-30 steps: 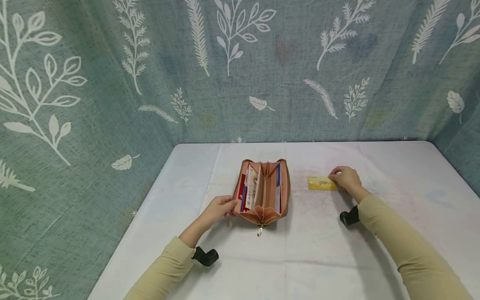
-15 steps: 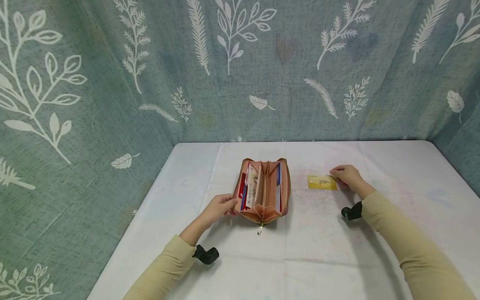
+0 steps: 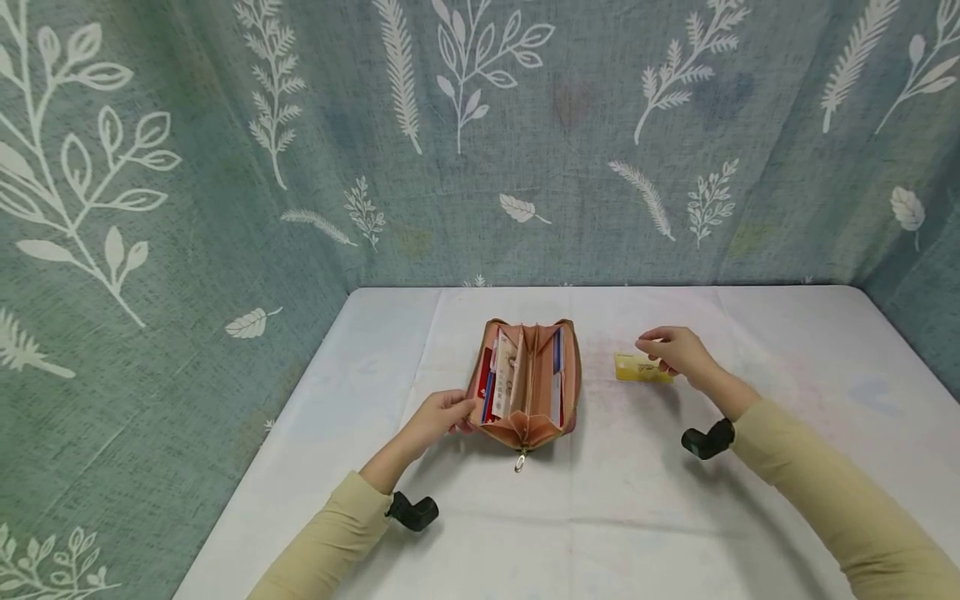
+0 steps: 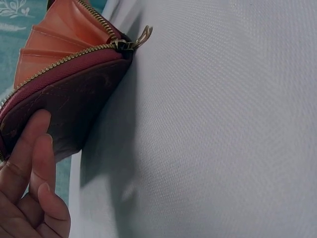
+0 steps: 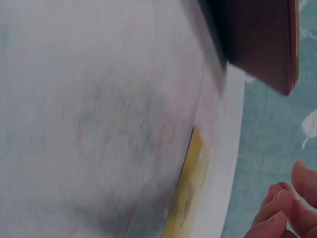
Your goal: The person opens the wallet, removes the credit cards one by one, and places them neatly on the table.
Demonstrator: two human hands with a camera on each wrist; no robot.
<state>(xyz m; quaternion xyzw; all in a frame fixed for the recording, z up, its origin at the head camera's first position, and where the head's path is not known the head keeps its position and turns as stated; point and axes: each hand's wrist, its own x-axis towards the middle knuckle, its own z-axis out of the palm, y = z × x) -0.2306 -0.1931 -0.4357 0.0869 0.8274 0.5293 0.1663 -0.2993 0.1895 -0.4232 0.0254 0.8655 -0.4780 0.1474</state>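
A long zip-around wallet (image 3: 534, 383) stands unzipped on the white table, fanned wide with its tan lining showing. Cards and papers (image 3: 504, 375) fill its left side, with more cards (image 3: 557, 367) in the right. My left hand (image 3: 435, 419) pinches the wallet's near left edge; in the left wrist view its fingertips (image 4: 39, 121) lie against the dark outer cover. Flat on the table to the right is a yellow card (image 3: 632, 367). My right hand (image 3: 681, 354) hovers just above the card, fingers loosely bent and holding nothing; the right wrist view shows a gap between them.
A gold zipper pull (image 3: 521, 461) hangs from the wallet's near end. Black wrist cameras (image 3: 412, 511) stick out beneath both sleeves. A green leaf-patterned curtain (image 3: 585, 208) borders the white tabletop (image 3: 600, 517) at the back and sides.
My right hand has let go of the yellow card's right end and shifted up and slightly left over it. The card stays in place; my left hand and the wallet have not moved.
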